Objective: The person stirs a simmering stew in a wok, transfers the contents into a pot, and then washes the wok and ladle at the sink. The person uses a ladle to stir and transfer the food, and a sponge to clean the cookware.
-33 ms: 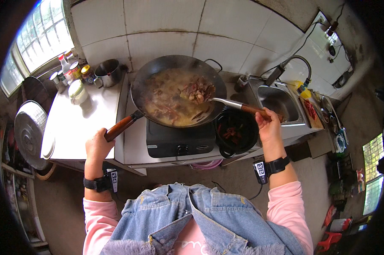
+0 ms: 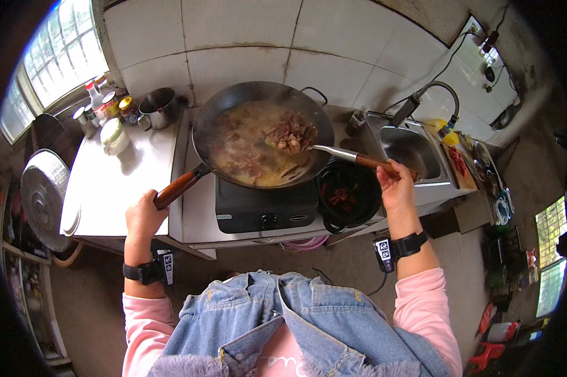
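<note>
A large dark wok (image 2: 214, 107) stands on a black gas stove (image 2: 249, 210), with steam rising from it. My left hand (image 2: 146, 215) is closed around its wooden handle (image 2: 181, 187). In my right hand (image 2: 397, 188) is a wok spatula (image 2: 343, 152) with a wooden grip and metal neck. Its head reaches into the wok beneath a heap of meat pieces (image 2: 291, 133) and is hidden by them. Brownish broth (image 2: 245, 157) with more meat surrounds the heap. Beside the stove, below the spatula's handle, sits a dark pot (image 2: 352, 217) holding reddish pieces.
To the right are a sink (image 2: 412, 151) with a hose tap (image 2: 450, 94) and a board (image 2: 465, 173) with red food. Jars (image 2: 114, 135), bottles (image 2: 96, 97) and a metal pot (image 2: 159, 108) stand on the left counter (image 2: 107, 188). A large lid (image 2: 44, 198) leans beyond its left edge.
</note>
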